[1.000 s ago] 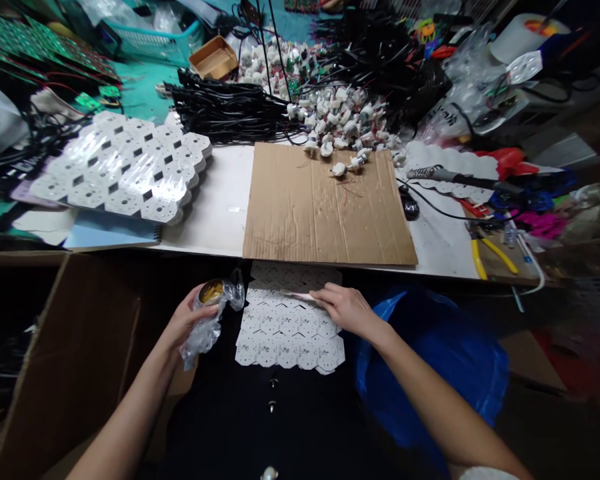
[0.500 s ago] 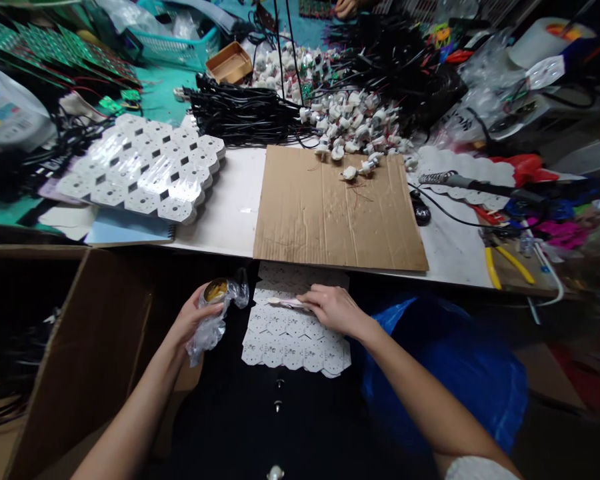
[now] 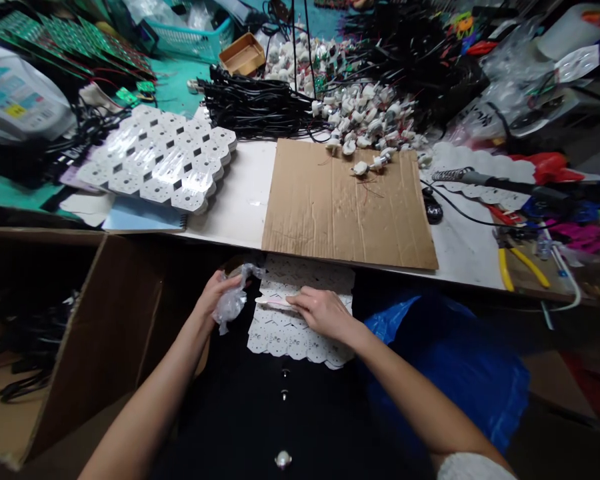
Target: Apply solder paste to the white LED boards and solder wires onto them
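My left hand [image 3: 211,297] is closed around a small round tin wrapped in a crumpled clear plastic bag [image 3: 231,303]; the yellowish contents seen earlier are turned out of sight. In my right hand [image 3: 325,310] is a thin, pale stick-like tool [image 3: 273,303], pinched between thumb and fingers. Its kind is not clear. The tool lies low over white perforated circuit-board sheets [image 3: 280,343] with scalloped edges, which overlap on my lap below the table edge. Whether its tip touches them I cannot tell.
A cardboard sheet [image 3: 350,213] lies on the table, white parts with wires [image 3: 370,117] behind it. Stacked white panels [image 3: 160,160] and black cables [image 3: 260,103] are to the left. Rightward are a soldering iron [image 3: 500,183], yellow-handled pliers [image 3: 527,267] and a blue bag [image 3: 455,360].
My left hand has moved slightly right and up, and the tin has turned so its contents no longer show. My right hand has shifted a little left with the tool. The view has shifted too.
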{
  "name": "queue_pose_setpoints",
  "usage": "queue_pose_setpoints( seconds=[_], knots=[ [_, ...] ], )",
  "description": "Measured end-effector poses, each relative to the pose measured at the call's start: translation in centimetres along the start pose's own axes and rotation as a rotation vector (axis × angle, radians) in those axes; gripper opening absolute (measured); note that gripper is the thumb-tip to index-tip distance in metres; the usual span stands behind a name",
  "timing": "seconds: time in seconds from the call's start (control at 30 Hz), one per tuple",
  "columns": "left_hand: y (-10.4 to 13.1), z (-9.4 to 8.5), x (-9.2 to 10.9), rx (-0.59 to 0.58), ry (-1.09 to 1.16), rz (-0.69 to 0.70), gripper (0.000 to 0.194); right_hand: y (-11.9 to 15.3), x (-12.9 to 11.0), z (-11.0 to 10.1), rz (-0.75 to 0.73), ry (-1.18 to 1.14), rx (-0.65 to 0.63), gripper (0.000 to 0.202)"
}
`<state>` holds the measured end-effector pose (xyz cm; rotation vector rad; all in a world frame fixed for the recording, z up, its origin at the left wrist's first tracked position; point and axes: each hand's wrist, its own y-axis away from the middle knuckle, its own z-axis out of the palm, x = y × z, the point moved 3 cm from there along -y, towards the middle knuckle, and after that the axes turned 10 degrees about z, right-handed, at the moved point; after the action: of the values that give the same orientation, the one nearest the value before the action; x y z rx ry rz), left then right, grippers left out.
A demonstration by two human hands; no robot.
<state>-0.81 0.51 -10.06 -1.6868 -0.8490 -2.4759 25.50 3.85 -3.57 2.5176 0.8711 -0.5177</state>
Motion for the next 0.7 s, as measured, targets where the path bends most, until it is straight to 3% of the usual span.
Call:
queue_pose_setpoints(
  seconds=[0.13, 0.23, 0.4, 0.57, 0.7],
  knots=[
    [-1.2, 2.1, -0.2, -0.116, -0.022, 0.0, 0.063, 1.3, -0.6, 1.3, -0.041, 0.016, -0.012, 0.024],
    [-1.6, 2.9, -0.1, -0.139, -0.014, 0.006, 0.069, 1.9, -0.4, 1.2, -0.033, -0.031, 0.013, 0.026],
    [-1.8, 3.0, 0.1, -0.119, -0.056, 0.01, 0.077, 3.0, 1.3, 0.4, 0.085, 0.019, 0.077, 0.028],
    [-1.7, 3.0, 0.3, -0.125, -0.09, 0.049, 0.081, 4.7, 1.8, 1.1, 0.037, -0.022, 0.031, 0.026],
    [-1.5, 3.4, 0.7, -0.119, -0.115, 0.041, 0.082, 6.0, 3.3, 0.7, 0.069, -0.124, 0.084, 0.029]
  ],
)
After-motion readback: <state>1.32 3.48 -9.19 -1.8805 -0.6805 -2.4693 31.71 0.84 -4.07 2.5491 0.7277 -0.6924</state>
